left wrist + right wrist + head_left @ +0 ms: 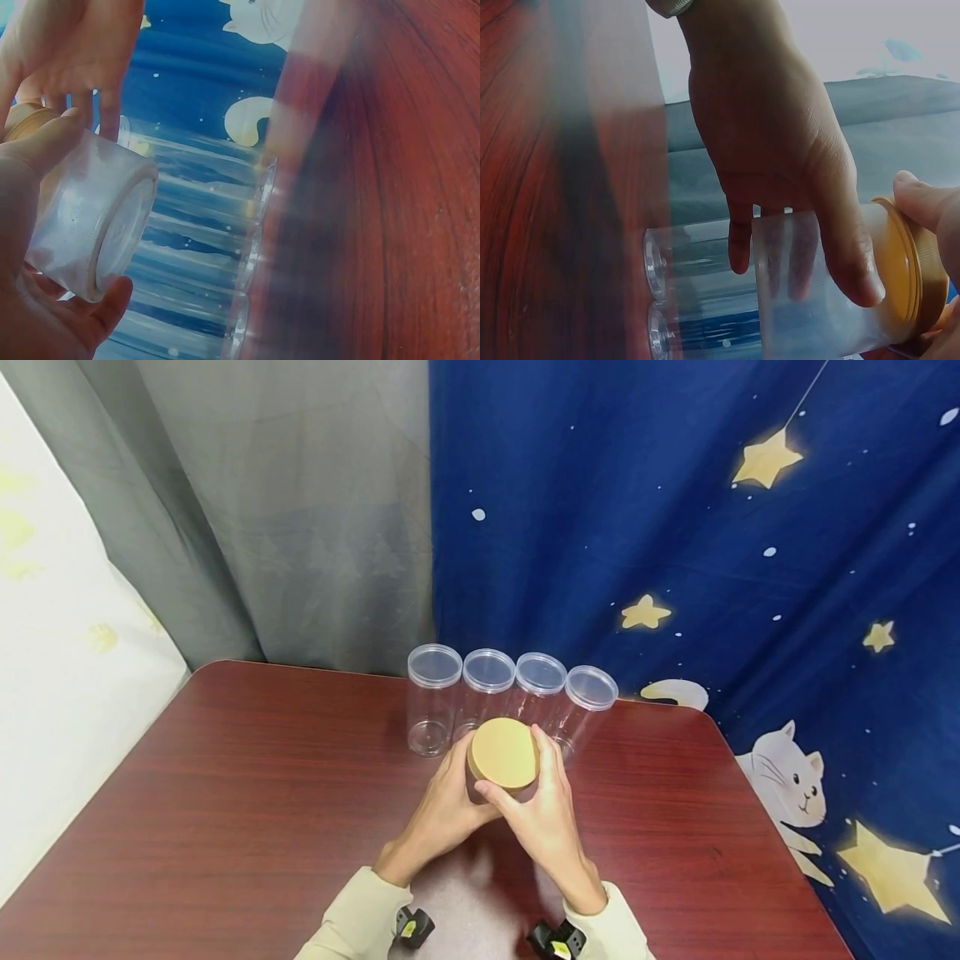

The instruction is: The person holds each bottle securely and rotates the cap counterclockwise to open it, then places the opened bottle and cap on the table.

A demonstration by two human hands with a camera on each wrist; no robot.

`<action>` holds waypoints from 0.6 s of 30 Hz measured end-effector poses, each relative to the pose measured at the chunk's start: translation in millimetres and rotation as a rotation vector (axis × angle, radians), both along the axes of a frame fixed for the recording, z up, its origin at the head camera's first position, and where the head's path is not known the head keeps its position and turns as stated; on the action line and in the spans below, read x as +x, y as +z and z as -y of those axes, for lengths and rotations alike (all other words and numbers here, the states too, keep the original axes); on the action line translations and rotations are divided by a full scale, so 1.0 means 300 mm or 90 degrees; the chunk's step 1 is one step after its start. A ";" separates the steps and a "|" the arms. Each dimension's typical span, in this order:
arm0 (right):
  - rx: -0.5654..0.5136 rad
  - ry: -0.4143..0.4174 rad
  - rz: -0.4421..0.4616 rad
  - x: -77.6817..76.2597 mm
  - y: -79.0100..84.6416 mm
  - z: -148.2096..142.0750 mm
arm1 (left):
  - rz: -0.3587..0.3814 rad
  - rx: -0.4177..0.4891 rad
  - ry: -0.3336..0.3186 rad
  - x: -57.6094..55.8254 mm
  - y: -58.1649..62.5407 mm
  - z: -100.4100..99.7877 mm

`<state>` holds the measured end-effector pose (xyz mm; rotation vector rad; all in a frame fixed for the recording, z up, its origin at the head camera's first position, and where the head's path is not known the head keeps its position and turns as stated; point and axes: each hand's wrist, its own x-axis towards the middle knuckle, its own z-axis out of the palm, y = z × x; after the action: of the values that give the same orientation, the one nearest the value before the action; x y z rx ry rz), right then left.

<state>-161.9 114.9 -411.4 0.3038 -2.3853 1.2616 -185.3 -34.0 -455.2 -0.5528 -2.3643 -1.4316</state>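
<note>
Between both hands, above the table, is a frosted translucent plastic jar (pixel 94 214) with a yellow screw lid (pixel 504 753). My left hand (pixel 450 797) holds the jar's body, its thumb and fingers around the wall in the left wrist view. Up at the lid, my right hand (pixel 546 818) grips the rim with its thumb and fingers. In the left wrist view the jar lies tilted with its round base showing. Just behind the hands stand several clear jars with clear lids, the leftmost jar (pixel 431 714) upright; the held jar and hands partly cover the others.
The jars stand in a row toward the back edge of the dark red wooden table (pixel 247 793). Behind the table hang a grey curtain (pixel 300 527) and a blue star-patterned curtain (pixel 570 527). A white patterned sheet (pixel 67 635) hangs at the left.
</note>
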 end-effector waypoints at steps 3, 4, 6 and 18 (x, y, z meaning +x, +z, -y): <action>0.000 0.006 -0.003 -0.002 0.001 -0.003 | 0.006 0.000 -0.008 0.000 0.003 0.004; 0.000 0.009 -0.002 -0.004 0.000 -0.005 | 0.009 0.000 -0.011 -0.001 0.003 0.005; 0.000 0.014 0.000 -0.005 0.001 -0.008 | 0.014 0.001 -0.018 -0.001 0.005 0.008; -0.016 0.068 0.034 -0.010 0.025 -0.037 | 0.038 0.010 -0.052 -0.005 0.017 0.019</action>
<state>-165.0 126.0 -403.9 0.3993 -2.4236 1.3628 -187.0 -39.6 -450.2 -0.6180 -2.4002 -1.5199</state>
